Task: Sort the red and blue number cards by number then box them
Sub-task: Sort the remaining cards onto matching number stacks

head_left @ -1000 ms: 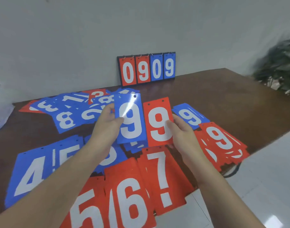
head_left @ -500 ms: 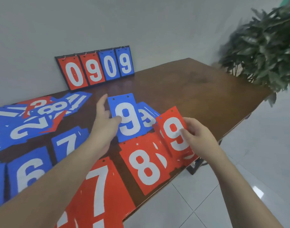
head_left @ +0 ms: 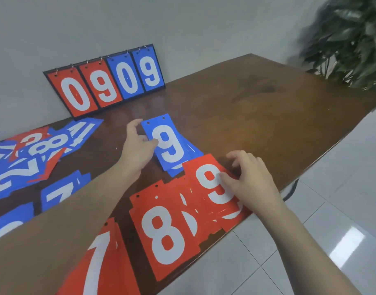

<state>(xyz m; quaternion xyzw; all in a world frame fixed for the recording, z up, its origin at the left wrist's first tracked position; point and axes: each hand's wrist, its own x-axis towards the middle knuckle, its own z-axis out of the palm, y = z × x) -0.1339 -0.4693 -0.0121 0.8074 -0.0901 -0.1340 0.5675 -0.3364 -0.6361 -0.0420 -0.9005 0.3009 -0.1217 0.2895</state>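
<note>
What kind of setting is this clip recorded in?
Probably an office or plain indoor room: a brown wooden table against a bare grey wall, a glossy tiled floor and a potted plant.

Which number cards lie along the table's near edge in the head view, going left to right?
Red 7 card → red 8 card → red 9 card, which the right hand is touching. More red cards lie partly hidden between the 8 and the 9; their numbers cannot be read.

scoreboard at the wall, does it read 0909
Yes, the scoreboard shows red 0 and 9, then blue 0 and 9.
</note>
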